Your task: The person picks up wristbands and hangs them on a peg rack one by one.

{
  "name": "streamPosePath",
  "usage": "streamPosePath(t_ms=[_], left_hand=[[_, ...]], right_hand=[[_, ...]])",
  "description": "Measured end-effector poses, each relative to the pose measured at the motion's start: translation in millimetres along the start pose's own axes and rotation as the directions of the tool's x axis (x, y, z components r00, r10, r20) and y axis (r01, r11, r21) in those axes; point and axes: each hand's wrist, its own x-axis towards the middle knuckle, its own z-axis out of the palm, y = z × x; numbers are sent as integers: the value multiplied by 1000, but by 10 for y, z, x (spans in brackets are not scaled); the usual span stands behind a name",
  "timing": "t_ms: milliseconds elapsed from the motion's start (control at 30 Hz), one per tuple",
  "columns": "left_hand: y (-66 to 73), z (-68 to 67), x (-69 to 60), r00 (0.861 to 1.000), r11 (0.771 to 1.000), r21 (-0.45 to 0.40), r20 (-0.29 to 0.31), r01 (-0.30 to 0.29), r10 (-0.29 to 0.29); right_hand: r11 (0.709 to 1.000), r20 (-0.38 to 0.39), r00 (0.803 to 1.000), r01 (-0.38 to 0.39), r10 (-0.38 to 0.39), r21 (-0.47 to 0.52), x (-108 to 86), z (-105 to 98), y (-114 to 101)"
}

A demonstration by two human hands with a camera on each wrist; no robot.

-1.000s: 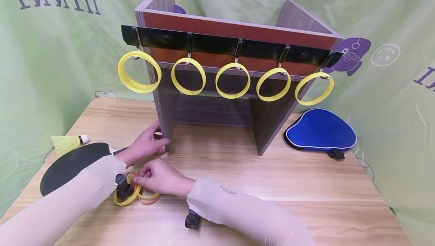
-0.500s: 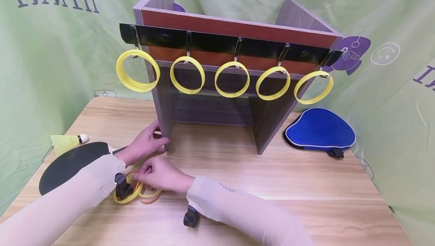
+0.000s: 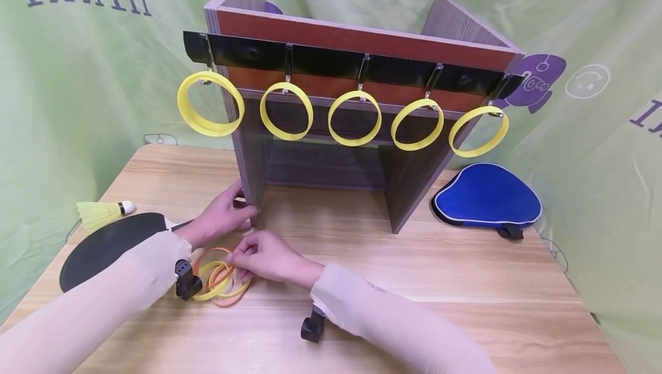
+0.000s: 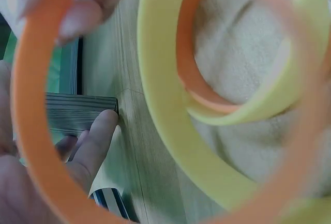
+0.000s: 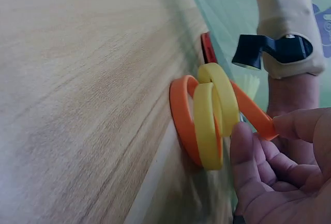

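My left hand (image 3: 224,216) rests against the lower front edge of the wooden stand's left side panel (image 3: 248,155); in the left wrist view a finger (image 4: 101,136) touches the board's end. Just to the right, my right hand (image 3: 271,256) pinches an orange ring (image 5: 256,113) between thumb and finger, the ring standing tilted off the table. Beside and partly inside it are yellow rings (image 5: 206,125) and another orange ring (image 5: 180,105), overlapping in a small pile. Several yellow rings (image 3: 354,143) hang from hooks on the stand's black strip (image 3: 326,61).
A black table tennis bat (image 3: 111,247) lies under the left forearm, with a yellow shuttlecock (image 3: 100,213) behind it. To the stand's right is a blue bat case (image 3: 488,196). Green printed cloth (image 3: 77,87) surrounds the wooden table (image 3: 439,293).
My right hand has shifted to the right, drawing the orange ring up and the pile out from beside the left wrist. The left hand stays at the panel.
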Motion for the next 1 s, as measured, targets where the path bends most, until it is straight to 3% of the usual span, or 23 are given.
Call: streamPosePath(t_ms=[267, 533, 667, 833, 1000], left_hand=[[1, -11, 7, 1000, 1000, -9, 1, 2, -2], [-13, -2, 19, 1000, 1000, -22, 2, 3, -3], [-30, -10, 33, 1000, 1000, 2, -6, -8, 8], [-47, -21, 38, 999, 999, 7, -6, -40, 40], [-60, -24, 23, 999, 998, -31, 12, -47, 48]], right_hand=[[976, 41, 999, -9, 0, 217, -131, -160, 63], [959, 11, 999, 38, -43, 281, -351, -376, 48], [944, -31, 992, 124, -120, 307, -464, -492, -48], [905, -97, 961, 277, -259, 324, -611, -645, -292], [850, -193, 903, 427, -384, 309, -711, -781, -579]])
